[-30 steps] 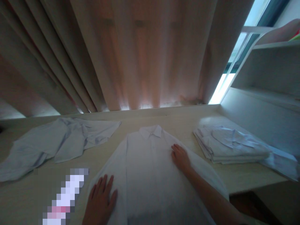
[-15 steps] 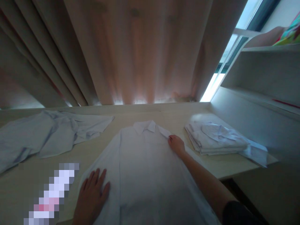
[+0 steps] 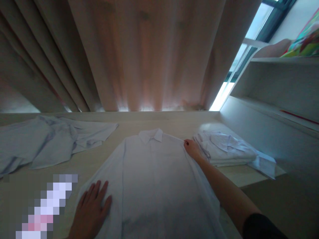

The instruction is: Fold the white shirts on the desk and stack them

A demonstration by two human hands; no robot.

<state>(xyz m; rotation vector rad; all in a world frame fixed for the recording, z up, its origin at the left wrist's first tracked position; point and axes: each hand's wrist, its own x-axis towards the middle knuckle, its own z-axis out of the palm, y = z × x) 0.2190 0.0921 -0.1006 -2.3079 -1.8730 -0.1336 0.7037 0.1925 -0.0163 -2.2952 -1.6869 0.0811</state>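
A white collared shirt (image 3: pixel 147 179) lies spread on the pale table, its collar at the far end and its front facing up. My left hand (image 3: pixel 91 205) rests flat on the sleeve at the left, fingers spread. At the far right shoulder, my right hand (image 3: pixel 193 147) pinches the fabric of the shirt between thumb and fingers. The shoulder edge runs fairly straight from the collar to that pinch. The lower end of the shirt passes out of the view at the bottom.
A stack of folded white shirts (image 3: pixel 226 149) sits at the right, close to my right hand. Another white garment (image 3: pixel 50 142) lies crumpled at the left. Brown curtains (image 3: pixel 149 59) hang behind the table (image 3: pixel 174 121). A white shelf unit (image 3: pixel 261 122) stands at the right. A blurred patch covers the lower left.
My right hand has moved outward to the right with the shoulder fabric, and the shoulder is now drawn out straighter. My left hand stays flat on the sleeve. The view has shifted slightly.
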